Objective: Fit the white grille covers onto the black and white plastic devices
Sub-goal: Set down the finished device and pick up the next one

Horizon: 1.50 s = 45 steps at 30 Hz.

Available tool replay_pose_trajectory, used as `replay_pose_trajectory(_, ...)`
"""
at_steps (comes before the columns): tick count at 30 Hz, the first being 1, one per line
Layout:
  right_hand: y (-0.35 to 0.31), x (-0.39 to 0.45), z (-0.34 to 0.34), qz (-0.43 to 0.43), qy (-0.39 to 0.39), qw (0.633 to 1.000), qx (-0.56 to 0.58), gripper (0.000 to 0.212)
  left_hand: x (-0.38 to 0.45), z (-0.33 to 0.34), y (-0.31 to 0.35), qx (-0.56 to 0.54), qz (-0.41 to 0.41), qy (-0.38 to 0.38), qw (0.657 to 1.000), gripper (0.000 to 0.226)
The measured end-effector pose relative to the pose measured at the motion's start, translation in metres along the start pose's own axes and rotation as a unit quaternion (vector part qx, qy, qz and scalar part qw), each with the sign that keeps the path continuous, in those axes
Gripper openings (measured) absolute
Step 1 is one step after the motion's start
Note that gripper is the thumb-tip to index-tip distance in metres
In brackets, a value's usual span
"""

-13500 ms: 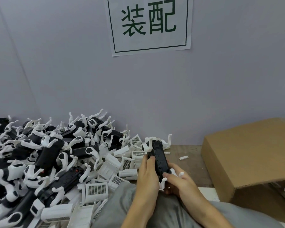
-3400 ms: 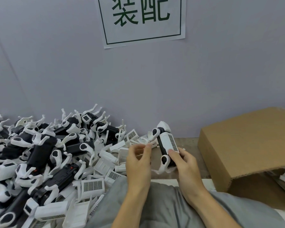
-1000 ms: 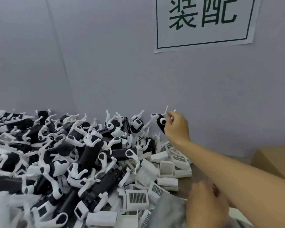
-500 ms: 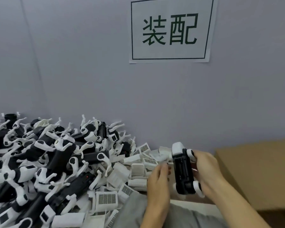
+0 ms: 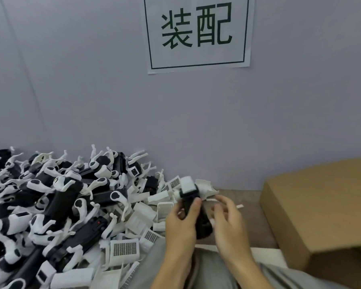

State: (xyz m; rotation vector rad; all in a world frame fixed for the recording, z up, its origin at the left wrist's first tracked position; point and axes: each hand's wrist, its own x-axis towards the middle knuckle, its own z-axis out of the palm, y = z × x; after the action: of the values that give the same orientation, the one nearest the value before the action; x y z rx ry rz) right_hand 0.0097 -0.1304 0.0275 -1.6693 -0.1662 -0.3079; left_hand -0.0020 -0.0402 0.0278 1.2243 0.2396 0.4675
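Observation:
My left hand [image 5: 180, 225] grips a black and white plastic device [image 5: 189, 191] held upright, thumb across its black body, the white end on top. My right hand [image 5: 227, 220] is just right of it, blurred, fingers spread and loosely bent. Its thumb tip lies against the device's lower part, while the fingers stay clear of it. White grille covers [image 5: 124, 249] lie loose on the table left of my hands. A large heap of black and white devices [image 5: 61, 205] fills the left side.
A brown cardboard box [image 5: 321, 209] stands close on the right. The grey wall with a paper sign [image 5: 197, 32] runs behind. A strip of wooden table [image 5: 246, 197] shows between hands and box. Grey cloth [image 5: 208, 272] covers my lap below.
The device passed from my right hand into my left. My right hand loosened and shifted slightly right. The view tilted a little.

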Motion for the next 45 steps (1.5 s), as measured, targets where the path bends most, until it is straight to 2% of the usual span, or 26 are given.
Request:
replay_pose_trajectory(2, 0.003, -0.008, 0.004, -0.057, -0.054, 0.995, -0.057, 0.024, 0.006, -0.006, 0.001, -0.058, -0.017, 0.042, 0.997, 0.016)
replay_pose_trajectory(5, 0.006, -0.017, 0.008, -0.129, -0.114, 0.977, -0.124, 0.033, 0.005, -0.009, 0.002, -0.118, -0.033, 0.030, 0.992, 0.016)
replay_pose_trajectory(8, 0.008, -0.014, 0.004, -0.105, -0.125, 0.978, -0.134, 0.037, 0.001, -0.004, -0.001, -0.106, -0.011, -0.018, 0.994, 0.016)
replay_pose_trajectory(14, 0.012, -0.006, -0.002, -0.065, -0.094, 0.984, -0.139, 0.026, -0.001, -0.002, -0.007, -0.005, 0.057, -0.082, 0.995, 0.017)
replay_pose_trajectory(19, 0.009, -0.007, -0.005, -0.086, -0.102, 0.981, -0.141, 0.013, -0.002, -0.001, -0.010, 0.059, 0.092, -0.059, 0.992, 0.016)
replay_pose_trajectory(24, 0.010, -0.007, -0.005, -0.048, -0.205, 0.977, -0.026, 0.036, 0.000, -0.004, -0.006, 0.071, 0.129, -0.024, 0.989, 0.030)
replay_pose_trajectory(26, 0.015, -0.004, -0.006, -0.033, -0.182, 0.983, 0.008, 0.051, 0.001, -0.006, -0.006, 0.100, 0.150, -0.016, 0.984, 0.035)
replay_pose_trajectory(28, 0.016, -0.001, -0.007, -0.002, -0.130, 0.989, 0.068, 0.056, 0.001, -0.008, -0.008, 0.143, 0.169, -0.026, 0.975, 0.035)
replay_pose_trajectory(31, 0.015, 0.003, -0.010, 0.029, -0.101, 0.978, 0.180, 0.050, -0.005, -0.005, -0.011, 0.213, 0.199, -0.096, 0.952, 0.040)
replay_pose_trajectory(35, 0.015, 0.008, -0.011, 0.039, -0.001, 0.982, 0.186, 0.029, -0.013, 0.000, -0.011, 0.283, 0.234, -0.165, 0.915, 0.051)
replay_pose_trajectory(41, 0.016, 0.007, -0.014, 0.033, 0.011, 0.971, 0.235, 0.021, -0.014, 0.000, -0.011, 0.292, 0.242, -0.177, 0.908, 0.045)
replay_pose_trajectory(45, 0.016, 0.008, -0.013, 0.013, -0.003, 0.976, 0.219, 0.025, -0.014, 0.001, -0.015, 0.323, 0.265, -0.166, 0.893, 0.035)
